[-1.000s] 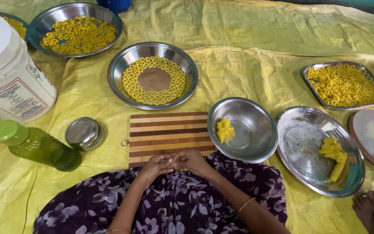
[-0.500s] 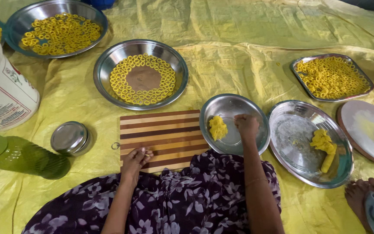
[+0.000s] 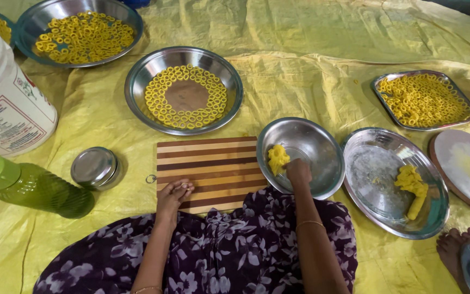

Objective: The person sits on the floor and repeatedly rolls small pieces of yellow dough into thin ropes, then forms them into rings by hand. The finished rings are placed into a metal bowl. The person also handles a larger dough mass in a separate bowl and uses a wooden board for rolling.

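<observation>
The right hand point(image 3: 298, 170) is closing its fingers on the yellow dough lump point(image 3: 278, 158) in the steel bowl point(image 3: 322, 142). The left hand point(image 3: 174, 193) is resting loosely curled and empty on the striped cutting board point(image 3: 208, 163). Several trays are already holding dough rings point(image 3: 186, 97); dough is remaining.

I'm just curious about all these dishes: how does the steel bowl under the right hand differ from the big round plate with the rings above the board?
The steel bowl is deeper and smaller; the round plate is wider and shallower. The bowl holds one lump of yellow dough, which the right hand touches; the plate holds many small yellow rings laid in circles around a bare centre. Both are shiny steel on the yellow sheet.
</observation>
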